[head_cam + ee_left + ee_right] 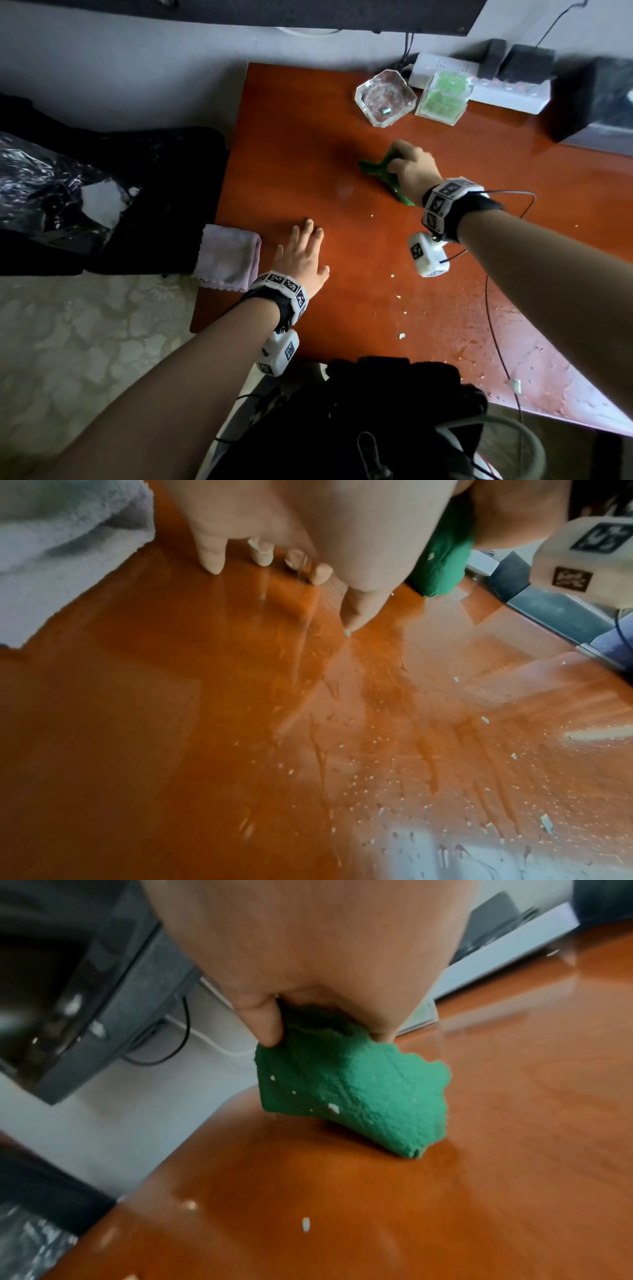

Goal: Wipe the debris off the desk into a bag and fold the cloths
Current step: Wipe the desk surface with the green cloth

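Observation:
My right hand [409,164] grips a bunched green cloth [378,169] [356,1093] and presses it on the middle of the reddish-brown desk [308,144]; white specks cling to the cloth. My left hand [303,251] [274,534] lies flat on the desk near its left edge, fingers spread, holding nothing. A folded pale lilac cloth [229,257] [58,553] hangs over that left edge beside it. Small white crumbs [401,335] [377,777] are scattered over the near part of the desk. A crinkled clear plastic bag [51,192] lies on a dark seat left of the desk.
A glass ashtray [385,97], a clear box with green contents [443,97], a white power strip [479,82] and a black device [592,102] line the desk's far edge. A thin cable [493,325] runs across the right side. A black bag [376,411] sits at the near edge.

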Demonstrator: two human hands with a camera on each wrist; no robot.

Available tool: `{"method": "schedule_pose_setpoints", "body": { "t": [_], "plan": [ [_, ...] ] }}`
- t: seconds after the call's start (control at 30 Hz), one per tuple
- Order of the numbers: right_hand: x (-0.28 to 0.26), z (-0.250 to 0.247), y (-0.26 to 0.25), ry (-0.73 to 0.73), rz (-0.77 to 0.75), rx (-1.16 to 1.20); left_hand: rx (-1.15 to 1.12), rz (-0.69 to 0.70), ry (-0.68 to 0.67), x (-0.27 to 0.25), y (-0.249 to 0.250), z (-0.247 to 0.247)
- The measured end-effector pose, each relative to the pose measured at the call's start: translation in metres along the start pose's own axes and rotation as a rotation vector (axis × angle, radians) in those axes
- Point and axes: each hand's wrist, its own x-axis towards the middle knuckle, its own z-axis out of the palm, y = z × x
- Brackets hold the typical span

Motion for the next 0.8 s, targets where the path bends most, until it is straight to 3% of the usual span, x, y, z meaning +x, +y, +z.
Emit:
{"method": "schedule_pose_setpoints", "body": {
  "t": [0.17,0.27,0.4,0.8],
  "plan": [
    [-0.019,0.031,0.025,-0.114,0.010,-0.012,-0.024,-0.027,0.000,-0.006,0.005,0.003],
    [-0.032,0.034,0.040,-0.155,0.083,0.109,-0.023,-0.042,0.007,-0.011,0.008,0.009],
    [-0.053,0.031,0.059,-0.207,0.086,0.064,-0.022,-0.043,0.011,-0.020,0.011,0.021],
    [-0.172,0.058,0.110,-0.085,0.141,0.095,0.153,0.105,-0.004,-0.075,0.013,0.070]
  ]
}}
